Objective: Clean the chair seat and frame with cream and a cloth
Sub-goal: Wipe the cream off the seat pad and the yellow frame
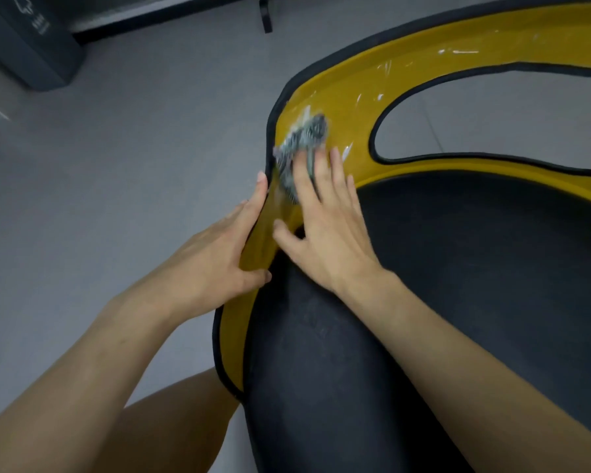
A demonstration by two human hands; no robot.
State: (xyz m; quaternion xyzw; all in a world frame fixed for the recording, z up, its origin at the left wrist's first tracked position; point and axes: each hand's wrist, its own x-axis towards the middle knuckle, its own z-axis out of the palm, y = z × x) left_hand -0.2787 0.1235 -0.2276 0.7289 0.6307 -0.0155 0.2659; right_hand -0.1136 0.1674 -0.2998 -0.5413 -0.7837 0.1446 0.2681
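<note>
A chair takes up the right side of the view, its glossy yellow plastic frame with black edge trim (355, 83) running as a narrow band from the lower centre up to a rounded corner and then sweeping away to the upper right. It encloses a black fabric seat cushion (458, 268) and an elongated opening (492, 114) through which the floor shows. A crumpled grey cloth (304, 138), blurred, lies on the frame just below that rounded corner. Its long axis runs from lower left to upper right, roughly in line with the fingers on it. The right hand (325, 233) lies flat with fingers straight and spread, the fingertips pressing the lower part of the cloth onto the yellow surface, the thumb stretched out to the left on the band. The left hand (215, 254) holds the band lower down: its fingers lie straight along the outer black edge pointing up, while the thumb crosses to the inner side beside the cushion, so the frame is pinched between them. Pale wet streaks (382, 70) glisten on the frame above the cloth. Beyond the chair lies a grey floor (151, 131), with a dark box (24, 46) at the upper left and a bare leg (171, 421) at the bottom.
</note>
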